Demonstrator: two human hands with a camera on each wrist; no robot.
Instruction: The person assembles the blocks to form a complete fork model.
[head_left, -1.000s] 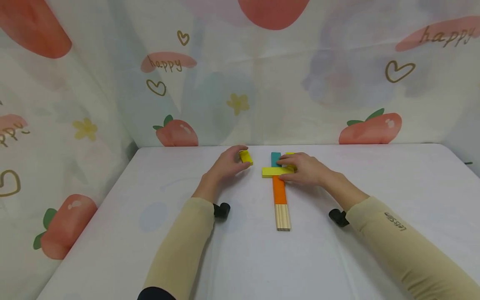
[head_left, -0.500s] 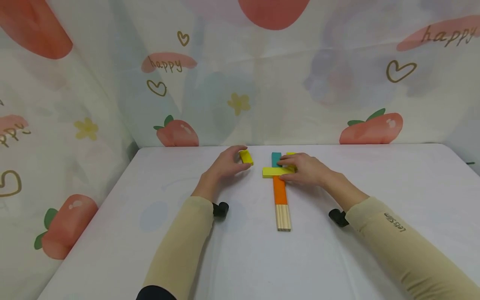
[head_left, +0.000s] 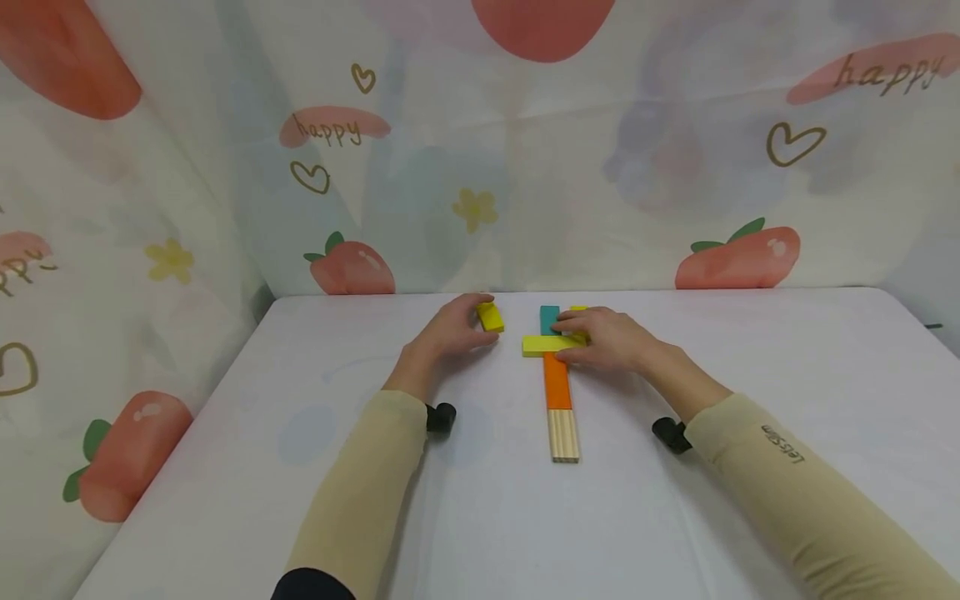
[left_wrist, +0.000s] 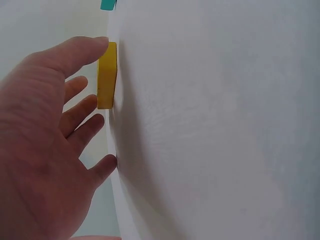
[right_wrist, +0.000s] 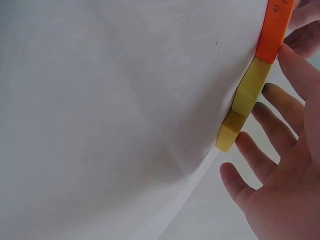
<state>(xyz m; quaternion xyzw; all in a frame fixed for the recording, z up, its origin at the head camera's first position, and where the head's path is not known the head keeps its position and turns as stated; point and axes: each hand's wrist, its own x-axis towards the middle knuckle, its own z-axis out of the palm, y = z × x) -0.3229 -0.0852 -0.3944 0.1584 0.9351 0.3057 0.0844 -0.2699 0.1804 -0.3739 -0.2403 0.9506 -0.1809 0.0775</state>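
Note:
A small yellow block (head_left: pixel 491 317) sits near the table's far edge, between the thumb and fingers of my left hand (head_left: pixel 455 325). In the left wrist view, the thumb tip touches one end of that yellow block (left_wrist: pixel 107 75). My right hand (head_left: pixel 617 337) rests over a row of blocks, fingers spread and fairly straight. Its thumb is at the orange block (head_left: pixel 557 382), below a crosswise yellow block (head_left: pixel 542 346). The fingertips reach a teal block (head_left: pixel 550 318) and another yellow block (head_left: pixel 579 309), which they partly cover. In the right wrist view, the fingertips touch the yellow blocks (right_wrist: pixel 246 95).
Pale wooden pieces (head_left: pixel 563 435) lie side by side at the near end of the orange block. The white table (head_left: pixel 480 517) ends at a printed curtain (head_left: pixel 525 167) behind, with more curtain on the left. Dark wrist cameras (head_left: pixel 441 418) stick out from both sleeves.

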